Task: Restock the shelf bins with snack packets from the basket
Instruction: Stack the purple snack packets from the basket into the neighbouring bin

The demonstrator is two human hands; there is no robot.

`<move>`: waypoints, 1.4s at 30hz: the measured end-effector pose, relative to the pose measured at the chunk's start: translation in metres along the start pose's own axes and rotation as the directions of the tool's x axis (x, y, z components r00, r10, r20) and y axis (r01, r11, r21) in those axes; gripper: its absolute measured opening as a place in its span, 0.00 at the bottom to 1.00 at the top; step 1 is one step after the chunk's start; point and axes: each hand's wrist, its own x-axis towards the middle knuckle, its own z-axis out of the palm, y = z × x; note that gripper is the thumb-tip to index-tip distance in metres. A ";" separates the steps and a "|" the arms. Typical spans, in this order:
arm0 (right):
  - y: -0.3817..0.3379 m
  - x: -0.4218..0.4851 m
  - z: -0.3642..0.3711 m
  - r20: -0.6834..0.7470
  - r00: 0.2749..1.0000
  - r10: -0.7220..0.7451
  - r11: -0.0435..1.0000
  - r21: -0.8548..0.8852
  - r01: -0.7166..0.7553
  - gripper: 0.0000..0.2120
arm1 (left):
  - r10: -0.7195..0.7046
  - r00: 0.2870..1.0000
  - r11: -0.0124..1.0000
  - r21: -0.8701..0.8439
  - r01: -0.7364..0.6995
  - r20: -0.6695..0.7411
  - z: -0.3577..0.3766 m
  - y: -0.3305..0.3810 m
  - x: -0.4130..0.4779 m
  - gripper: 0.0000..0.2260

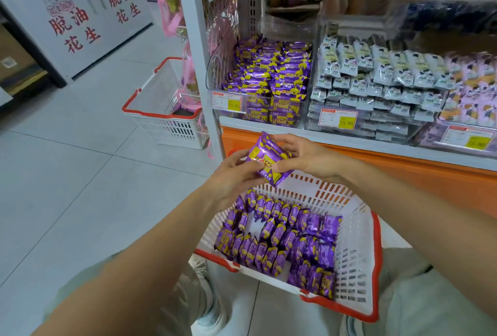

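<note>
Head view: left hand (234,171) and right hand (304,158) both grip a stack of packets (269,162) above the basket (360,241), below the purple bin (258,120). Advise squaring edges, then laying the stack flat on existing rows.

grey tiled floor (67,174) carries two white, red-rimmed baskets: near basket (376,255) right of centre, before the shelf unit; far basket (161,117) left, at the unit's end. white shelf board (349,142) carries three clear bins side by side: left bin (258,113), purple packets (271,72); middle bin (376,127), white packets (371,72); right bin (435,139), lilac packets (473,80).
</note>
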 end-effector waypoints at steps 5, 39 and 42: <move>-0.034 0.028 -0.005 -0.165 0.979 -0.116 0.993 -0.020 0.114 0.26 | 0.126 0.992 0.991 0.036 -0.127 0.022 -0.003 0.046 0.011 0.11; -0.120 0.245 -0.079 -0.431 0.835 -0.343 0.806 -0.591 0.026 0.36 | 0.647 0.676 -0.502 0.864 0.029 0.353 -0.076 0.112 0.152 0.34; -0.128 0.254 -0.078 -0.465 0.805 -0.368 0.840 -0.538 0.072 0.34 | 0.729 0.544 -0.472 0.881 -0.041 0.416 -0.087 0.100 0.145 0.30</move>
